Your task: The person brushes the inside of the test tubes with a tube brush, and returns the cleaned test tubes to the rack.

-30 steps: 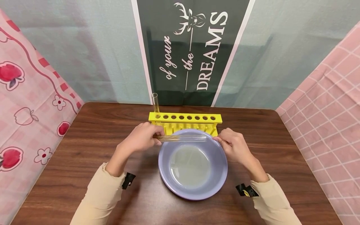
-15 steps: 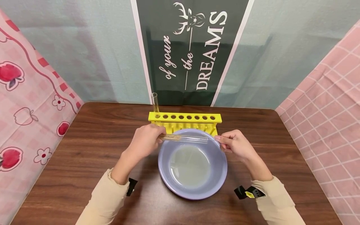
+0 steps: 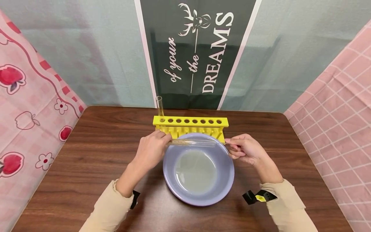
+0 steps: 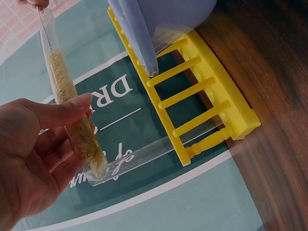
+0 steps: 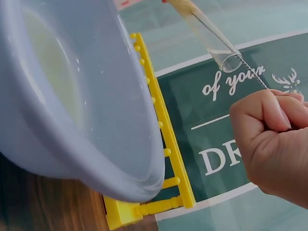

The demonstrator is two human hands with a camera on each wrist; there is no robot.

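Note:
A clear test tube (image 3: 201, 143) lies nearly level above the far side of a lavender basin (image 3: 198, 202). My left hand (image 3: 153, 149) grips the tube near its closed end, thumb on one side and fingers on the other. Inside it is a test tube brush (image 4: 61, 79) with tan bristles packed toward the closed end. The brush's twisted wire handle (image 5: 254, 70) comes out of the open mouth. My right hand (image 3: 246, 149) pinches that wire just right of the mouth, its other fingers curled.
Behind the basin stands a yellow test tube rack (image 3: 191, 125), with another clear tube (image 3: 160, 108) upright in its leftmost hole. Cloudy liquid (image 3: 195, 172) covers the basin's bottom. The wooden table (image 3: 110, 129) meets hanging cloths at the back and sides.
My right hand has shifted to the right, and more wire shows between it and the tube's mouth. My left hand and the tube have moved slightly right.

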